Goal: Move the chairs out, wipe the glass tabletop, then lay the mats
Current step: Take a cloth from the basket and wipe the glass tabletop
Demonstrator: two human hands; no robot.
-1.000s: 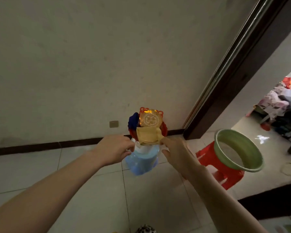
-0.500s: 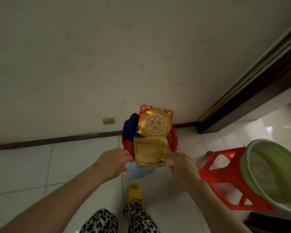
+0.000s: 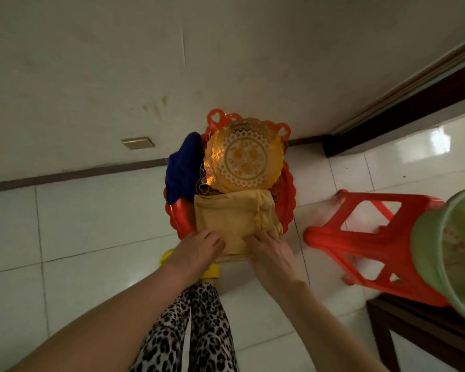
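A red scalloped tray (image 3: 287, 200) sits low by the wall, directly in front of me. It carries an amber patterned glass plate (image 3: 243, 157), a folded yellow cloth (image 3: 231, 218) and a dark blue cloth (image 3: 183, 167). My left hand (image 3: 196, 248) and my right hand (image 3: 269, 249) grip the tray's near edge, with fingers lying over the yellow cloth's front edge. What the tray rests on is hidden beneath it.
A red plastic stool (image 3: 373, 237) stands at the right with a green basin (image 3: 448, 251) on it. A dark table corner (image 3: 414, 318) is at the lower right. My patterned trousers (image 3: 193, 326) and a yellow slipper (image 3: 212, 272) are below. A dark door frame (image 3: 414, 103) runs along the right.
The tray has come down lower and nearer the wall, and the view has tilted down. My hands have shifted from the tray's sides to its near edge. The blue object under it is no longer visible.
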